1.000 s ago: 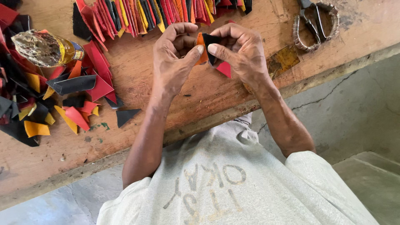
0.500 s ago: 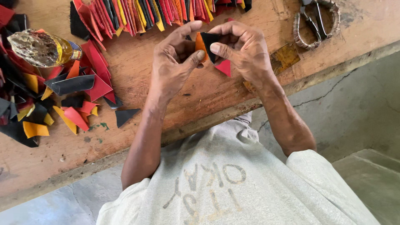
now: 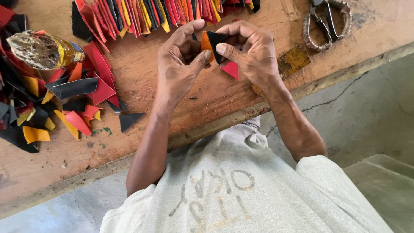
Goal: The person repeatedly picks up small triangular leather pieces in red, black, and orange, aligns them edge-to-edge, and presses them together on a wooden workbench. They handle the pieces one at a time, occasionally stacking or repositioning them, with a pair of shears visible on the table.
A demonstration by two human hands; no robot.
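Here, both hands (image 3: 215, 56) pinching orange piece (image 3: 206, 43), black piece (image 3: 215, 39)

The pinched pieces (image 3: 214, 43) are orange, black and red. Red, black, yellow and orange scraps (image 3: 51, 108) lie far left, beside a bottle (image 3: 43, 49) of yellowish, perhaps oily, liquid. The board (image 3: 138, 77) is reddish-brown wood.

A: What's on the wooden bench (image 3: 142, 86)?
B: Far edge, a row of red, yellow, black strips (image 3: 164, 13). Left, a loose heap of coloured scraps (image 3: 51, 103), with a clear bottle of yellowish liquid (image 3: 41, 49) lying on it.
A: Right side?
B: Scissors (image 3: 325, 23), far right. Near them an amber patch (image 3: 293, 60). One black triangle (image 3: 129, 121) lies apart.
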